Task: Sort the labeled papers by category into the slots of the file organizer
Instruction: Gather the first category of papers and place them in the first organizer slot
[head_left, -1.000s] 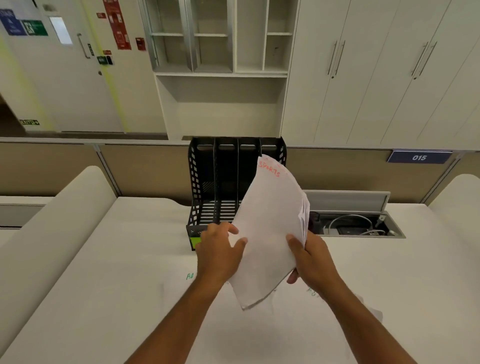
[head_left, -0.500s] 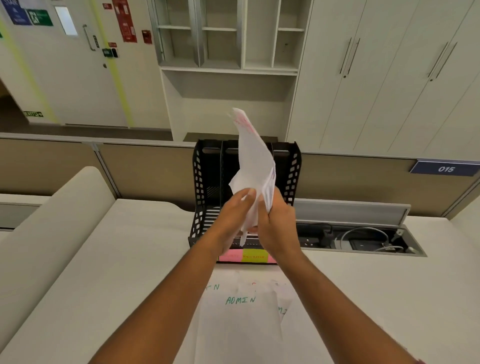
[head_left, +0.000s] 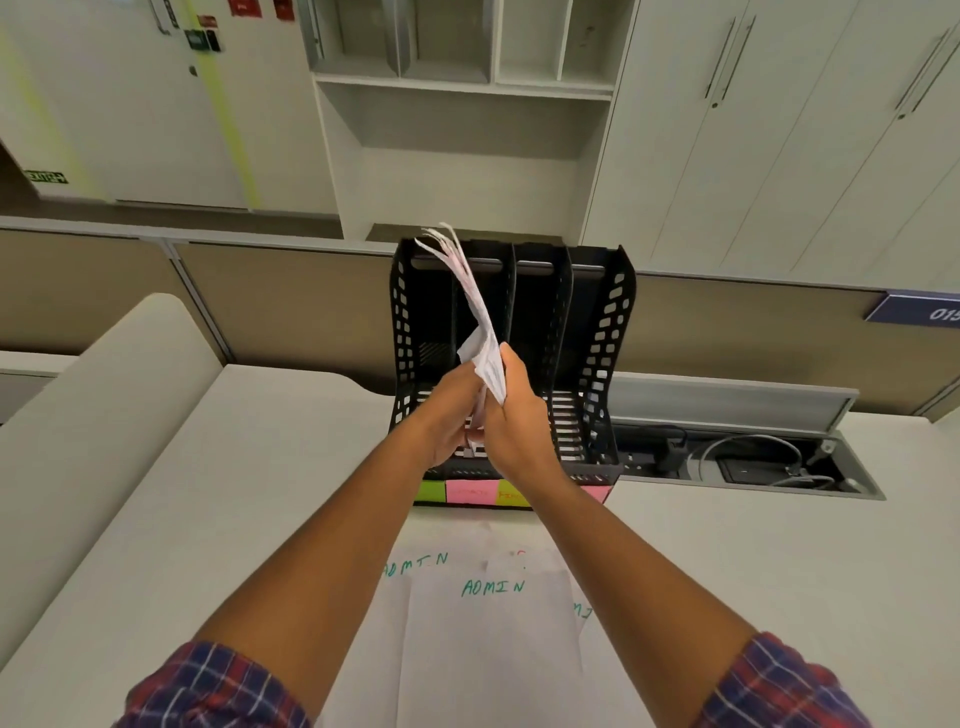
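A: Hands?
B: My left hand (head_left: 452, 410) and right hand (head_left: 514, 415) both grip one sheaf of papers (head_left: 475, 306), fingers (head_left: 511, 366) curled round its lower end. It stands edge-on, tilted left, in front of the left half of the file organizer (head_left: 597, 332). Can't tell which slot.
A: Counts?
B: Four slots (head_left: 540, 322), four sticky notes (head_left: 470, 491) along the front lip. Sheets in the sheaf: uncountable. Loose papers (head_left: 488, 649) on the counter (head_left: 208, 519) just before it: two ADMIN labels readable, a third cut off.
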